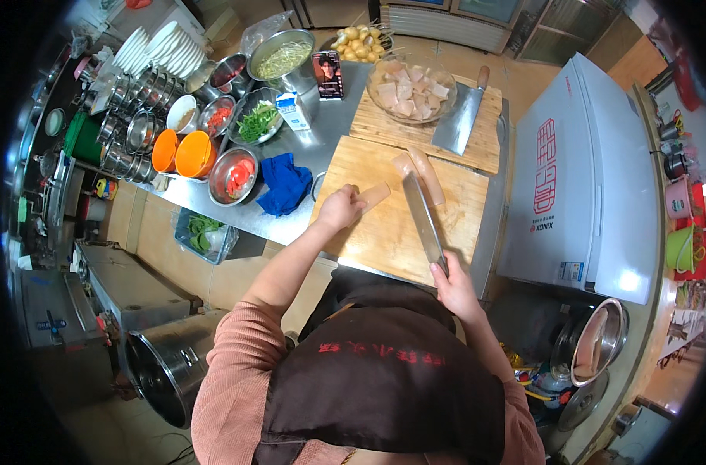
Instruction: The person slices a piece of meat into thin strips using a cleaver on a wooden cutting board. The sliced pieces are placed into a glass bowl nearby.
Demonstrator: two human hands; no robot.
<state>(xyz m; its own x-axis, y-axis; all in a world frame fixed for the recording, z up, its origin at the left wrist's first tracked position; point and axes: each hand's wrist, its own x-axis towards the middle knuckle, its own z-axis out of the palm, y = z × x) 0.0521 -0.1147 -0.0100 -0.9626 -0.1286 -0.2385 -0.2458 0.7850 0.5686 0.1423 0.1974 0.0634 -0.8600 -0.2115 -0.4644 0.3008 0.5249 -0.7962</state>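
Note:
My left hand point(340, 207) grips one end of a pale, flat strip of what looks like pork rind point(374, 196) over the wooden cutting board point(382, 247). In my right hand point(457, 286) is the handle of a Chinese cleaver point(421, 215). Its blade slants across the board, its tip touching or just over another pale piece point(403, 165). A longer curved strip point(427, 177) lies right beside that piece. Beyond, on a second wooden board point(367, 123), another cleaver point(460, 121) with a wooden handle leans by a clear bowl point(408, 120) of cut pale pieces point(408, 90).
Left of the board lie a blue cloth point(284, 183) and a metal bowl of tomato point(235, 176). Orange bowls point(196, 154), a milk carton point(293, 110), greens point(259, 122) and a phone point(328, 75) crowd the steel table point(231, 218). A white chest freezer point(579, 180) stands to the right.

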